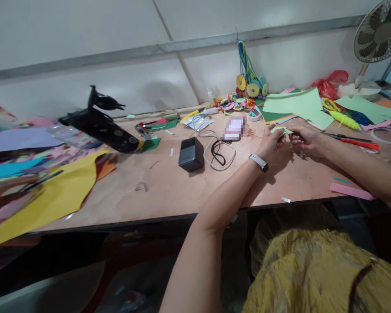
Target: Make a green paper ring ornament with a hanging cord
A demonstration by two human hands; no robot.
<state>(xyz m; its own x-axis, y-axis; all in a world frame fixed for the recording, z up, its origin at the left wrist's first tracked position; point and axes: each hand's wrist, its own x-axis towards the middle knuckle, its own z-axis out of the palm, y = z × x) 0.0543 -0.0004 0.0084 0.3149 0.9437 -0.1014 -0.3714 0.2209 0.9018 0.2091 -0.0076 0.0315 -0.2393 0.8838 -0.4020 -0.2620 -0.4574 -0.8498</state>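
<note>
Both hands were out over the far right of the table (169, 187), busy with one small pale green paper piece (280, 130). The left hand (270, 143), a watch (259, 162) on its wrist, had its fingers closed narrowly on the near edge of that piece; the right hand (303, 138) met it from the other side, fingertips curled in tight, pinching the same scrap. By the look of it, this was a folding or shaping step on the cut-out, held just above the tabletop. The next move seemed to call for fine fingertip work and a steady grip, since the piece was tiny and partly hidden by the fingers.

Around them it was crowded. Light green paper sheets (296, 104) lay just beyond the hands, with yellow-handled scissors (329, 104) beside them and a red-handled cutter (355, 140) to the right. A pink paper strip (350, 190) sat near the table's edge. To the left, a black power bank (191, 154) with a looped white cable (211, 148) lay well apart, and a black glue gun (99, 126) stood past that, by a large yellow sheet (52, 195). A fan (378, 32) stood at the far right. Nothing lay between the two hands.
</note>
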